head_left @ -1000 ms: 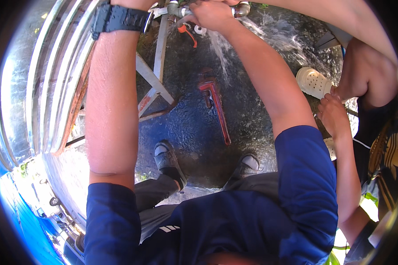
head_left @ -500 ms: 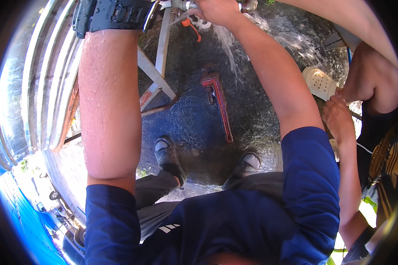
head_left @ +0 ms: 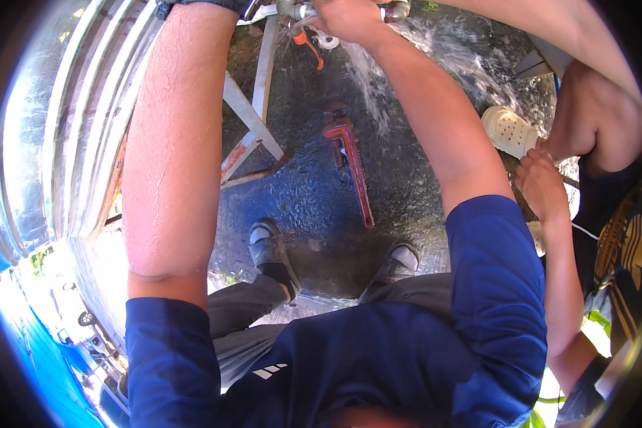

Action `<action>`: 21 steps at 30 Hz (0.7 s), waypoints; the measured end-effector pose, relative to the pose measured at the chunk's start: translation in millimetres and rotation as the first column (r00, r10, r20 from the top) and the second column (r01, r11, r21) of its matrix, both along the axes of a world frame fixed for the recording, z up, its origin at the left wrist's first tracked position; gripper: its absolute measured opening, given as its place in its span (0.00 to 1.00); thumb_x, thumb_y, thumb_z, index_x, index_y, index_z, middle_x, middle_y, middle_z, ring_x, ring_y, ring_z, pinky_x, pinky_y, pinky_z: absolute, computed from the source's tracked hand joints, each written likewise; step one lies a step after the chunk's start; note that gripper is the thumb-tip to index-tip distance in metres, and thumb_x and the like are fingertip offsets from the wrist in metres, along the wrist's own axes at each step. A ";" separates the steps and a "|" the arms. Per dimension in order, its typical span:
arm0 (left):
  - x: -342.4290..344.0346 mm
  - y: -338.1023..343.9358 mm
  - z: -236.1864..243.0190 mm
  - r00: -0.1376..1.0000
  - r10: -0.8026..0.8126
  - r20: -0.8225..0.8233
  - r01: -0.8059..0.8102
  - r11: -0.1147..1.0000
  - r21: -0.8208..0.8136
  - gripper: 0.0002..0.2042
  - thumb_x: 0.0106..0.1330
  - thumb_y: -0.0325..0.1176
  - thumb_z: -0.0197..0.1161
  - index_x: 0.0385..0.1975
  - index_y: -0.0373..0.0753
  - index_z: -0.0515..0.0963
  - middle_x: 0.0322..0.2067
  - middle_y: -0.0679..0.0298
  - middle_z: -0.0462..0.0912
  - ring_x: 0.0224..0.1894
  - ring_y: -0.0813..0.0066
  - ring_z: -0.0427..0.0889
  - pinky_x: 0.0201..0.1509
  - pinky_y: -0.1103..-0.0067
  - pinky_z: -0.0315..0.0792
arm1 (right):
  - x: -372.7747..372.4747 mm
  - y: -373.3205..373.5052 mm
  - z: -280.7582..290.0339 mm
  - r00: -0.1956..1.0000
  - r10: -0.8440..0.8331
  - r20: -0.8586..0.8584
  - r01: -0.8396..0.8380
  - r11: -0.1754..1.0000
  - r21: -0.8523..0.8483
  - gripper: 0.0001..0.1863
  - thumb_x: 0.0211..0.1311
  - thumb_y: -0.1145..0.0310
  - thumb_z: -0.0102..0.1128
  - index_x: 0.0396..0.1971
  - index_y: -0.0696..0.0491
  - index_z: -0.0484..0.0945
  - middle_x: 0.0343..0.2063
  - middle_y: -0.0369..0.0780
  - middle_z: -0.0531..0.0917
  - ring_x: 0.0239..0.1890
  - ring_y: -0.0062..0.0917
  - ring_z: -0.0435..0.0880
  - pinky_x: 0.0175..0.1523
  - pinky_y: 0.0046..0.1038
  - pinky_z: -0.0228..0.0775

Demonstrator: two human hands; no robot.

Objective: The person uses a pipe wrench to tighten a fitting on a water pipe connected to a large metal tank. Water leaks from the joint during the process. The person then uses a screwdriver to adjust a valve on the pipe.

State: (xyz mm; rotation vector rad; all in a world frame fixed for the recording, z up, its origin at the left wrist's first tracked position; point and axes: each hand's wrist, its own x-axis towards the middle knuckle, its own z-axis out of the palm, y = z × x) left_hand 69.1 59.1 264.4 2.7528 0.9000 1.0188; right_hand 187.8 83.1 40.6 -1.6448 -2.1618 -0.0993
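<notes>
My left forearm [head_left: 170, 143], beaded with water, reaches out of the top edge; its black watch [head_left: 200, 6] is cut off and the hand is hidden beyond it. My right hand [head_left: 348, 18] grips the metal pipe fitting [head_left: 294, 10] at top centre, with water spraying beside it onto the wet concrete. An orange-handled piece [head_left: 309, 50] and a white ring [head_left: 328, 41] are just below the fitting. A red pipe wrench [head_left: 355, 175] lies on the ground between my arms.
Left are a ribbed metal surface [head_left: 60, 128] and a metal frame [head_left: 253, 121]; a blue sheet [head_left: 28, 342] is at lower left. On the right, a co-worker crouches close, with an arm across the top, a hand [head_left: 542, 185] and a cream clog [head_left: 508, 132].
My left forearm has shifted slightly, and more of its watch is now cut off at the top edge. My right hand stays at the fitting, and the water still sprays.
</notes>
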 end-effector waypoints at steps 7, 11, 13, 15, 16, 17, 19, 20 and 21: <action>2.7 12.1 -40.6 0.994 -0.090 -0.059 0.076 0.975 -0.207 0.14 0.62 0.32 0.69 0.46 0.34 0.85 0.41 0.51 0.89 0.44 0.59 0.89 0.50 0.69 0.80 | 1.5 0.1 0.7 0.996 0.040 -0.075 -0.032 0.995 0.098 0.13 0.59 0.58 0.62 0.33 0.53 0.85 0.33 0.44 0.89 0.34 0.39 0.90 0.36 0.45 0.82; 14.4 2.7 0.2 0.988 0.056 -0.143 -0.070 0.993 -0.096 0.13 0.60 0.29 0.68 0.44 0.34 0.86 0.39 0.51 0.89 0.41 0.56 0.89 0.48 0.68 0.80 | 1.9 -3.0 5.5 0.999 0.014 -0.037 -0.012 0.999 0.047 0.14 0.57 0.56 0.64 0.33 0.52 0.86 0.32 0.44 0.88 0.33 0.39 0.89 0.35 0.46 0.81; 10.6 -9.2 19.7 0.983 0.071 -0.172 -0.066 0.997 0.035 0.12 0.61 0.28 0.68 0.44 0.33 0.85 0.37 0.51 0.89 0.40 0.58 0.89 0.47 0.69 0.80 | 2.5 -4.4 6.4 0.992 0.121 -0.037 -0.111 0.973 0.201 0.14 0.57 0.56 0.64 0.33 0.51 0.86 0.32 0.44 0.87 0.33 0.39 0.89 0.35 0.45 0.81; 2.8 -25.7 27.1 0.997 0.017 -0.076 -0.015 1.000 0.023 0.11 0.62 0.26 0.68 0.44 0.31 0.85 0.36 0.51 0.89 0.38 0.62 0.89 0.46 0.71 0.80 | 2.6 -4.9 5.4 0.998 0.069 -0.010 -0.067 0.993 0.095 0.14 0.57 0.56 0.63 0.33 0.50 0.86 0.33 0.43 0.87 0.34 0.39 0.89 0.37 0.44 0.81; -4.5 -37.5 24.5 0.998 -0.040 0.039 0.042 0.998 -0.043 0.11 0.62 0.25 0.67 0.43 0.30 0.84 0.35 0.52 0.89 0.37 0.64 0.89 0.45 0.72 0.79 | 2.7 -4.4 4.5 0.999 0.042 0.005 -0.042 0.998 0.041 0.14 0.56 0.56 0.63 0.34 0.50 0.86 0.34 0.43 0.87 0.34 0.39 0.89 0.37 0.44 0.82; -10.3 -49.6 19.4 0.993 -0.041 0.109 0.049 0.996 -0.076 0.11 0.63 0.24 0.67 0.44 0.29 0.84 0.35 0.53 0.89 0.37 0.67 0.88 0.45 0.73 0.79 | 2.4 -3.8 3.1 0.999 0.053 -0.006 -0.053 0.997 0.062 0.13 0.57 0.57 0.63 0.34 0.50 0.86 0.35 0.43 0.87 0.35 0.38 0.89 0.38 0.43 0.82; -22.9 -72.4 8.5 0.976 -0.015 0.219 0.045 0.990 -0.134 0.11 0.64 0.23 0.66 0.45 0.29 0.83 0.35 0.55 0.89 0.37 0.71 0.86 0.43 0.75 0.78 | 1.9 -1.1 -0.2 0.997 0.069 -0.023 -0.066 0.992 0.107 0.13 0.57 0.58 0.62 0.34 0.51 0.86 0.37 0.43 0.87 0.36 0.38 0.89 0.38 0.43 0.82; -30.2 -85.1 1.0 0.977 0.052 0.208 -0.010 0.980 -0.198 0.12 0.65 0.24 0.66 0.47 0.29 0.82 0.35 0.57 0.88 0.36 0.73 0.85 0.42 0.77 0.77 | 1.3 0.2 -2.1 0.998 0.063 -0.022 -0.060 0.991 0.118 0.12 0.57 0.59 0.62 0.34 0.51 0.86 0.36 0.43 0.87 0.36 0.38 0.89 0.38 0.43 0.82; -35.3 -97.2 -8.3 0.976 0.129 0.176 -0.077 0.957 -0.279 0.12 0.67 0.24 0.65 0.48 0.30 0.81 0.36 0.59 0.88 0.36 0.75 0.84 0.41 0.78 0.76 | 1.0 1.5 -3.8 0.998 0.056 -0.019 -0.053 0.990 0.130 0.12 0.57 0.60 0.61 0.34 0.52 0.85 0.36 0.43 0.87 0.36 0.38 0.89 0.38 0.43 0.82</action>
